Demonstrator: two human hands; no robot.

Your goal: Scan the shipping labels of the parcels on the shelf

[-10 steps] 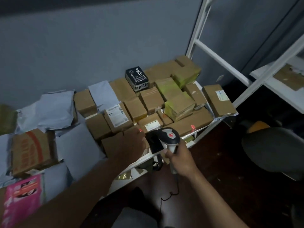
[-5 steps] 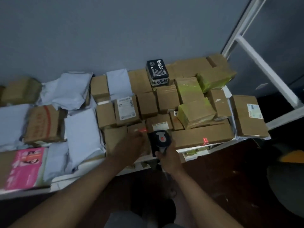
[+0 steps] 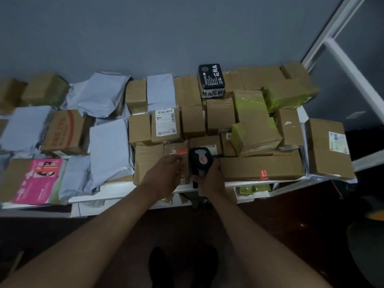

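Several brown cardboard parcels and grey mailer bags cover the white shelf. My right hand grips the handle of a black barcode scanner with a red and grey top, held over the shelf's front row. A red scan line falls on the label of a small brown parcel just left of the scanner. My left hand rests on that parcel's near end, fingers curled at its edge. A labelled box stands behind it.
A long flat box lies right of the scanner, green-taped boxes behind it. A black printed box stands at the back wall. A pink package lies front left. White shelf uprights rise at right.
The view has swung left and down onto the shelf. My right hand with the scanner has drawn closer to the small parcel; my left hand stays on it. The red scan line now lies on its label.
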